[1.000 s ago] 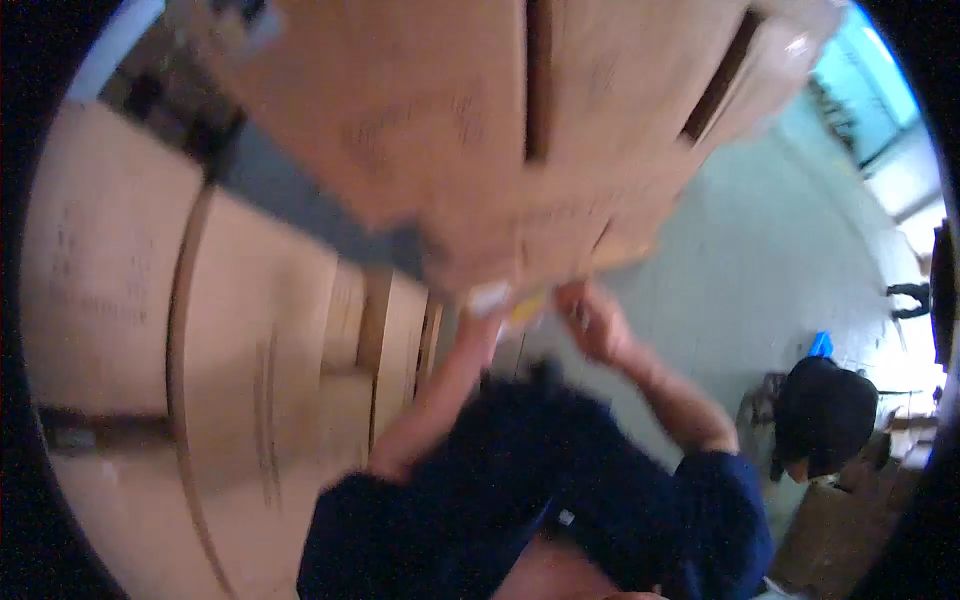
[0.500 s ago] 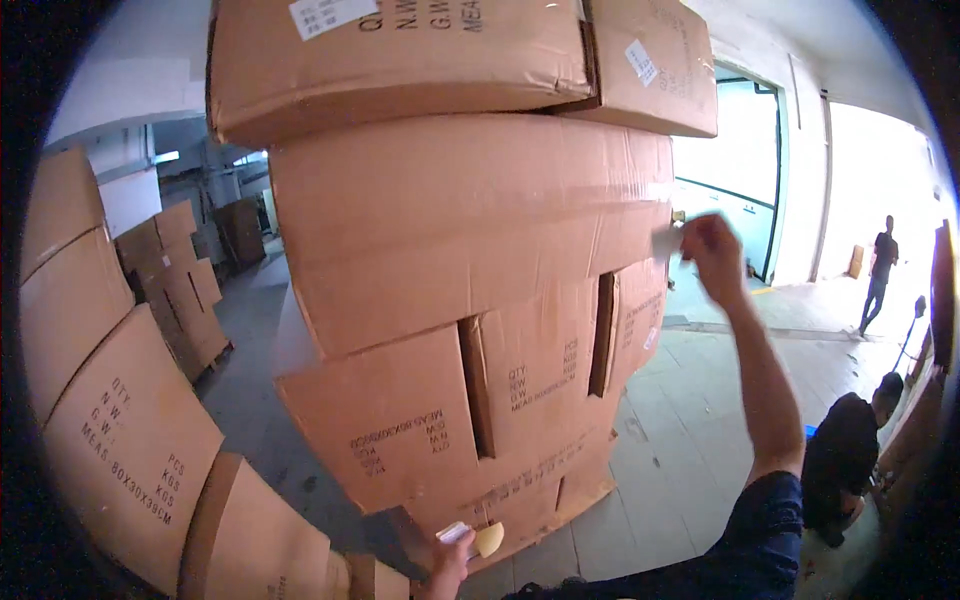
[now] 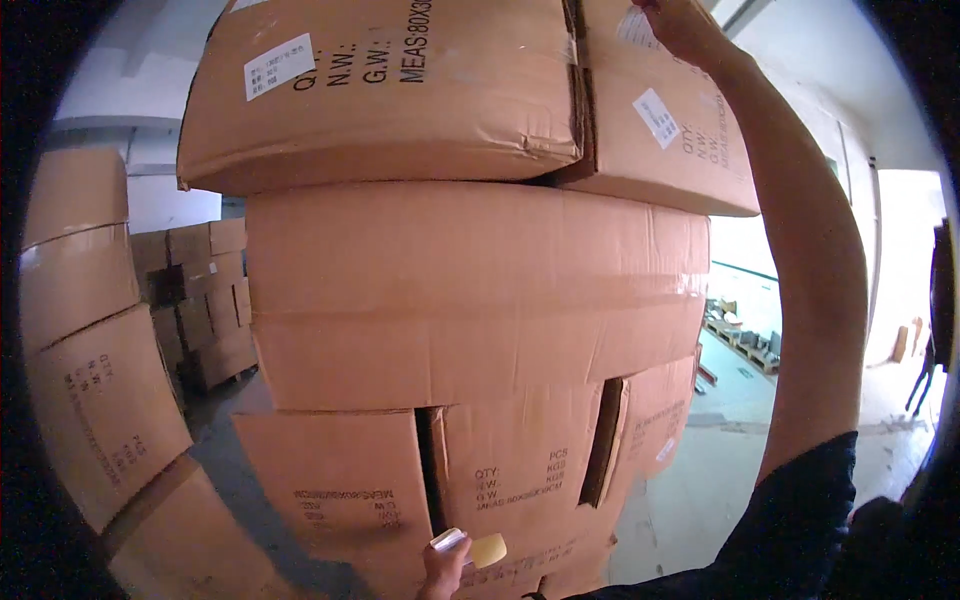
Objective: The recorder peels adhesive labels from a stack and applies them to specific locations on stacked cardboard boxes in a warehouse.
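Note:
My right hand (image 3: 688,35) is raised high at the upper right. Its fingers are closed on a white paper label (image 3: 636,26) against the front of the upper right carton (image 3: 690,95), above another white sticker (image 3: 656,118) on that box. Whether the label is stuck down there I cannot tell. Low in the middle, my left hand (image 3: 446,568) grips a small white bundle (image 3: 449,539) with a pale yellow piece (image 3: 488,550) sticking out; its exact kind is unclear. The upper left carton (image 3: 380,140) also bears a white sticker (image 3: 279,68).
Below the top boxes lies a long taped carton (image 3: 480,290) over several upright cartons (image 3: 520,450). More cartons (image 3: 110,410) are stacked at left, with another stack (image 3: 205,300) behind. On the floor at right stands a pallet (image 3: 740,340) with things on it.
My right hand has risen from beside the long carton to the upper right box, carrying the label. The view has tilted up; my left hand still holds its bundle.

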`<action>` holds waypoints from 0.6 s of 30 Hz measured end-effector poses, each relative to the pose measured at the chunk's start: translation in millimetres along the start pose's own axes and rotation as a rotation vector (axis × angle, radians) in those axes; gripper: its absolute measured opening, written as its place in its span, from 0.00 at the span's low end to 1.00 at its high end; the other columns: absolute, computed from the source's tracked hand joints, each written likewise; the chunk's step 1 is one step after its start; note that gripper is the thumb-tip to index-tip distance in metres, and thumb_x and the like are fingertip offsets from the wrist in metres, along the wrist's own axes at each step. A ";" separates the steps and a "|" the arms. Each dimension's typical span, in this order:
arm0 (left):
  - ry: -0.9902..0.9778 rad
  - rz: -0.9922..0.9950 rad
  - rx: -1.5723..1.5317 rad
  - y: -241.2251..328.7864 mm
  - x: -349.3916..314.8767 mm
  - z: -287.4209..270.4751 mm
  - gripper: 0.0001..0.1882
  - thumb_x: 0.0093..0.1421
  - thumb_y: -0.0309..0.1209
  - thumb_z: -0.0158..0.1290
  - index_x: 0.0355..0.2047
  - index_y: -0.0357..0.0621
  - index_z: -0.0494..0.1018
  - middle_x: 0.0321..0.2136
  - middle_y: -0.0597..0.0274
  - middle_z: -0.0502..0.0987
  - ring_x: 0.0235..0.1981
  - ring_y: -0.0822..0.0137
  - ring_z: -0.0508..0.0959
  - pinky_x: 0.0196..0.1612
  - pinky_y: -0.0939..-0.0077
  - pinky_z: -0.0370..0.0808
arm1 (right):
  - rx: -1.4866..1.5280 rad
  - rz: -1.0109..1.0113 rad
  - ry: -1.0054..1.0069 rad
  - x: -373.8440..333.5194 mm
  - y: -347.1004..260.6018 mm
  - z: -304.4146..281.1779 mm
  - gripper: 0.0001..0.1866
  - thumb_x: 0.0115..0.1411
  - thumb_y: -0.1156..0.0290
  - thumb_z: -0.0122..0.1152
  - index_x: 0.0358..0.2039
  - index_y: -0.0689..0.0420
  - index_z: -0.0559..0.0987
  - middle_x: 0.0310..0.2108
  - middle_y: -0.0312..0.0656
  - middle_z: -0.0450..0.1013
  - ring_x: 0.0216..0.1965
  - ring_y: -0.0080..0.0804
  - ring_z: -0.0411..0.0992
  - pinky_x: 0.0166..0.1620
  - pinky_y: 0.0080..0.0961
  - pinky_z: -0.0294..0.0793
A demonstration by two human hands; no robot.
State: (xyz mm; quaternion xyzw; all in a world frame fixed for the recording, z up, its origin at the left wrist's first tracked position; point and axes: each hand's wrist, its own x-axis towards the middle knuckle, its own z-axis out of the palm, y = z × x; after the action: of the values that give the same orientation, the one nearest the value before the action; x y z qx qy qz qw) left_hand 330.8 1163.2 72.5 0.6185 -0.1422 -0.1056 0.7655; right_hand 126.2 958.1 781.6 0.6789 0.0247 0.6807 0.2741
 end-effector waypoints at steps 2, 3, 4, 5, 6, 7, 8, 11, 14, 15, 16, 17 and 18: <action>0.003 -0.133 -0.150 3.3 2.1 15.4 0.18 0.52 0.28 0.59 0.44 0.39 0.71 0.36 0.59 0.74 0.35 0.64 0.75 0.28 0.66 0.76 | -0.044 -0.091 0.026 10.8 18.9 8.2 0.05 0.55 0.78 0.45 0.30 0.63 0.70 0.29 0.55 0.70 0.33 0.54 0.69 0.36 0.41 0.68; 0.017 -0.133 -0.157 -2.5 5.6 16.0 0.18 0.52 0.28 0.59 0.44 0.39 0.71 0.36 0.59 0.74 0.35 0.64 0.75 0.28 0.66 0.76 | 0.014 -0.124 0.065 14.1 19.2 13.7 0.05 0.55 0.78 0.45 0.30 0.63 0.70 0.28 0.55 0.69 0.32 0.54 0.68 0.35 0.41 0.67; -0.028 -0.149 -0.107 -13.7 14.9 13.6 0.19 0.52 0.28 0.59 0.44 0.39 0.71 0.36 0.58 0.74 0.35 0.64 0.76 0.28 0.66 0.76 | 0.018 -0.126 0.068 18.2 25.2 18.8 0.05 0.55 0.78 0.45 0.30 0.63 0.70 0.28 0.55 0.69 0.32 0.54 0.68 0.35 0.41 0.67; -0.075 -0.165 -0.054 -23.3 22.5 11.5 0.19 0.52 0.28 0.59 0.44 0.38 0.71 0.37 0.58 0.74 0.35 0.64 0.76 0.28 0.65 0.76 | 0.042 -0.187 0.092 24.5 30.3 23.7 0.04 0.54 0.78 0.46 0.30 0.63 0.70 0.28 0.55 0.69 0.32 0.54 0.68 0.35 0.41 0.67; -0.074 -0.163 -0.052 -28.8 29.1 10.9 0.19 0.52 0.28 0.59 0.44 0.38 0.71 0.37 0.58 0.74 0.35 0.64 0.76 0.28 0.65 0.76 | 0.064 -0.246 0.116 26.9 32.4 27.8 0.04 0.54 0.78 0.46 0.30 0.63 0.70 0.28 0.55 0.69 0.31 0.54 0.68 0.34 0.40 0.67; -0.090 -0.152 -0.104 -33.2 34.7 9.6 0.19 0.52 0.28 0.60 0.43 0.38 0.71 0.37 0.56 0.74 0.36 0.63 0.76 0.30 0.64 0.77 | 0.063 -0.243 0.119 27.0 34.3 31.7 0.04 0.54 0.78 0.46 0.30 0.63 0.70 0.28 0.55 0.69 0.31 0.54 0.68 0.34 0.40 0.67; -0.107 -0.142 -0.156 -36.8 39.9 7.7 0.18 0.52 0.28 0.60 0.43 0.37 0.71 0.37 0.55 0.74 0.37 0.62 0.76 0.32 0.62 0.78 | 0.079 -0.206 0.094 27.7 35.1 36.0 0.04 0.53 0.79 0.47 0.29 0.63 0.70 0.28 0.55 0.69 0.31 0.54 0.68 0.34 0.41 0.67; -0.002 -0.212 -0.291 17.6 16.5 26.5 0.18 0.51 0.27 0.60 0.42 0.37 0.71 0.37 0.54 0.74 0.39 0.60 0.76 0.34 0.60 0.78 | 0.061 -0.154 0.082 27.1 37.8 41.9 0.04 0.53 0.79 0.47 0.29 0.63 0.70 0.28 0.55 0.70 0.30 0.53 0.68 0.33 0.41 0.67; 0.018 -0.173 -0.164 36.5 12.1 25.9 0.18 0.51 0.28 0.60 0.43 0.37 0.71 0.38 0.54 0.74 0.39 0.58 0.76 0.34 0.59 0.78 | 0.042 -0.132 0.098 28.5 43.5 44.5 0.03 0.52 0.79 0.48 0.29 0.62 0.71 0.27 0.55 0.70 0.30 0.53 0.69 0.32 0.41 0.67; 0.020 -0.174 -0.161 37.9 12.6 22.1 0.18 0.51 0.28 0.60 0.43 0.37 0.71 0.38 0.54 0.74 0.39 0.58 0.76 0.34 0.59 0.78 | 0.056 -0.132 0.100 28.8 41.3 44.6 0.03 0.52 0.78 0.48 0.29 0.62 0.71 0.27 0.55 0.70 0.30 0.53 0.69 0.31 0.41 0.67; 0.000 -0.199 -0.137 38.5 13.8 16.9 0.18 0.52 0.28 0.60 0.43 0.37 0.71 0.38 0.55 0.73 0.39 0.58 0.76 0.34 0.60 0.78 | 0.058 -0.129 0.099 29.4 38.8 45.1 0.03 0.52 0.78 0.48 0.29 0.62 0.71 0.27 0.55 0.70 0.30 0.53 0.69 0.31 0.41 0.67; -0.020 -0.225 -0.114 38.4 15.3 11.3 0.18 0.52 0.29 0.60 0.43 0.37 0.71 0.38 0.55 0.73 0.39 0.59 0.76 0.34 0.60 0.78 | 0.050 -0.081 0.077 30.4 36.0 45.7 0.04 0.51 0.77 0.50 0.29 0.62 0.71 0.26 0.55 0.70 0.29 0.53 0.70 0.31 0.41 0.68; -0.016 -0.224 -0.114 21.8 23.8 3.9 0.18 0.52 0.29 0.60 0.43 0.37 0.71 0.38 0.55 0.73 0.39 0.59 0.76 0.34 0.60 0.78 | 0.043 -0.035 0.057 31.9 32.1 45.4 0.05 0.51 0.76 0.52 0.29 0.62 0.71 0.26 0.54 0.71 0.29 0.53 0.70 0.31 0.41 0.68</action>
State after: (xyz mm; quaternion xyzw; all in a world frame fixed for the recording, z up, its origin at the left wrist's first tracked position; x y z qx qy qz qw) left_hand 351.4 1156.3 96.7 0.5851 -0.0721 -0.2035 0.7817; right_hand 160.2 928.4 827.2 0.6643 0.0591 0.6944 0.2703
